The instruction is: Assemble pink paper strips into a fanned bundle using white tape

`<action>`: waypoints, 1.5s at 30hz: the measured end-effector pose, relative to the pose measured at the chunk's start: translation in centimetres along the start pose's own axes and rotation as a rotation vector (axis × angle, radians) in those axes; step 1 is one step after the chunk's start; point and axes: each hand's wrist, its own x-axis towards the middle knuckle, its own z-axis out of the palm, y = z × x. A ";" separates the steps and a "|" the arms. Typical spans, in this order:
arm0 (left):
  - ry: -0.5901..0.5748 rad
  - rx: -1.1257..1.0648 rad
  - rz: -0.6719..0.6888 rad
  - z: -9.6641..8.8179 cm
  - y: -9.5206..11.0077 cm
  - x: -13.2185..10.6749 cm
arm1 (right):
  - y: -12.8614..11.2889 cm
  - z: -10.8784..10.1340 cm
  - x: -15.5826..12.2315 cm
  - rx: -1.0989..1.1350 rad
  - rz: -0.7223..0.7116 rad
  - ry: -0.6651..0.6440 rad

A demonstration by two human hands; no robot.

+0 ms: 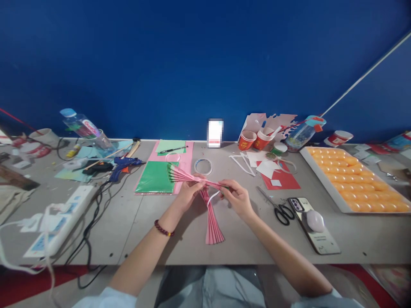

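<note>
Head view, writing: no word can be read with certainty anywhere.
Tilted bottle [81, 125]: its pink label carries pale lettering, too blurred to spell out.
Red paper cups [247, 140]: gold marks on their sides, too small to make out.
White-and-red tub [341, 137]: some printing on the red part, illegible.
Phone [324, 243]: face down, with tiny lines of print on the pale case; a white rounded object [315, 221] rests on it.
Upright screen [215, 131]: pixelated, content unreadable.
Pink pleated paper [214, 226]: held between the two hands above the table [244, 244]; one fan spreads up and left past the left hand, in front of the green packet [154, 177], the other spreads downward between the forearms. Whether the two are joined cannot be told.
Left hand [190, 192]: thumb and fingers pinched on the narrow part, near where the two fans meet.
Right hand [236, 198]: fingertips pinched together on the narrow end opposite the upper fan.
White strip [212, 197]: curves from near the right fingertips to the downward fan.
Scissors [282, 214]: on the table, beside the phone.
</note>
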 end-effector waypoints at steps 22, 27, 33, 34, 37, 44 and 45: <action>-0.094 0.046 0.058 0.4 0.2 -0.3 | 0.5 -0.5 0.0 0.012 -0.232 0.063; -0.081 -0.021 0.015 0.5 0.3 -0.3 | 0.7 -0.3 -0.1 -0.031 -0.278 0.094; -0.066 -0.065 0.023 0.2 0.0 -0.2 | 1.1 -0.1 -0.2 -0.130 -0.293 0.170; -0.064 -0.062 0.028 0.2 -0.1 -0.2 | 1.1 -0.2 -0.1 -0.136 -0.286 0.189; -0.053 -0.042 0.046 0.2 -0.2 -0.3 | 1.2 -0.2 0.0 -0.124 -0.247 0.226; -0.048 0.077 0.091 0.1 -0.4 -0.4 | 0.6 -0.1 -0.5 -0.215 -0.357 0.171; -0.057 0.101 0.082 0.1 -0.5 -0.4 | 0.6 -0.1 -0.6 -0.233 -0.373 0.153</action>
